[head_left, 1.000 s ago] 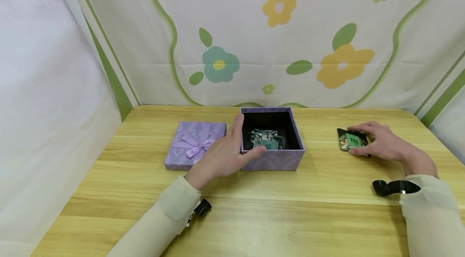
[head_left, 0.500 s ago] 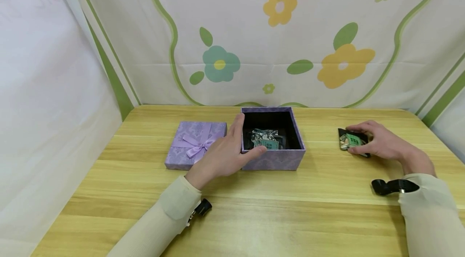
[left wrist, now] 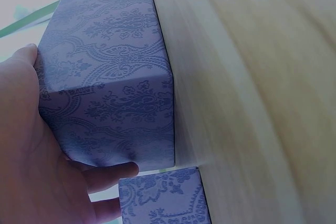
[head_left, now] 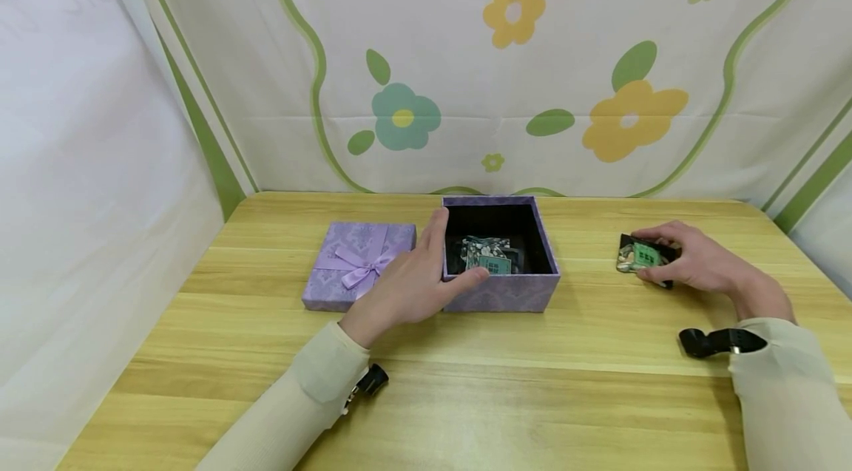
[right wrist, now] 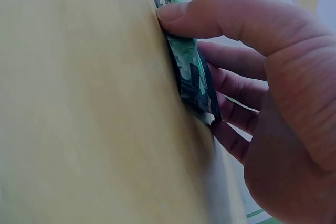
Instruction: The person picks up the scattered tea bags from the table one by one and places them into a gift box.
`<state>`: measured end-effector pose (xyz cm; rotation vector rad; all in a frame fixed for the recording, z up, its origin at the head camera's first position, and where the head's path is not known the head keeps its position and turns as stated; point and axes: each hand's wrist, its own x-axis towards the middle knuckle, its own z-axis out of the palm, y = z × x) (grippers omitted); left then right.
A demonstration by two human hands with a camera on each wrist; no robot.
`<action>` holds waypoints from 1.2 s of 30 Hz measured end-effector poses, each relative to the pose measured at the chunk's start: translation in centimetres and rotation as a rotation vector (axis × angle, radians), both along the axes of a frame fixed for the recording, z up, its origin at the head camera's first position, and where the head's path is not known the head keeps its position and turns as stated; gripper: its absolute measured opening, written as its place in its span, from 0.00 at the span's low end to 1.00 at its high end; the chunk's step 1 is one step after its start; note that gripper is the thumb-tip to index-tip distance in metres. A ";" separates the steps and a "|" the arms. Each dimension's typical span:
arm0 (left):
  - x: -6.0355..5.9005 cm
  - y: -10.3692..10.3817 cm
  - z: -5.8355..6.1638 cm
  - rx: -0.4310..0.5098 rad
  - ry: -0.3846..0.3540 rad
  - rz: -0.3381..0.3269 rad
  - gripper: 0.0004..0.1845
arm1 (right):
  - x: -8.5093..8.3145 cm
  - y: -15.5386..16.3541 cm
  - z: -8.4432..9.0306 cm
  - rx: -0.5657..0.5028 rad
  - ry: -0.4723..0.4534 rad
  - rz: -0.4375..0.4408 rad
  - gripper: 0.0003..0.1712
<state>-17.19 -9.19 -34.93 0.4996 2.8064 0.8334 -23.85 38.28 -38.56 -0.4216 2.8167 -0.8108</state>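
Note:
A purple patterned gift box (head_left: 502, 293) stands lidless on the table, several small packets with green labels (head_left: 494, 264) lying in its black interior. My left hand (head_left: 409, 279) rests against its left wall, fingers straight and thumb over the front rim; in the left wrist view the fingers (left wrist: 107, 177) touch the side wall. Out to the right, my right hand (head_left: 699, 256) pinches a small black packet with a green label (head_left: 644, 255) between thumb and fingers. The right wrist view shows this packet (right wrist: 190, 66) tilted close to the table, its far side partly hidden by the thumb.
The purple box lid (head_left: 359, 264) with a ribbon bow lies left of the box, partly behind the left hand. A flowered white curtain (head_left: 466, 72) hangs at the back edge of the wooden table (head_left: 499, 397).
The packet in my right hand has shifted slightly left and tilted, with the right hand moving a little the same way. My left hand and the box have stayed put.

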 end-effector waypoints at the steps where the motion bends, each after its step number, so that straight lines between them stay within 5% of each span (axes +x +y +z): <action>1: 0.0 0.0 0.0 0.001 0.001 0.001 0.63 | 0.0 0.0 0.0 0.001 0.002 -0.001 0.44; 14: 0.0 0.0 -0.1 -0.001 0.005 -0.006 0.63 | 0.0 -0.5 0.4 0.031 0.052 -0.008 0.42; 36: 0.0 0.0 -0.1 0.005 0.004 0.003 0.63 | 1.4 -6.7 6.0 -0.117 0.248 0.017 0.37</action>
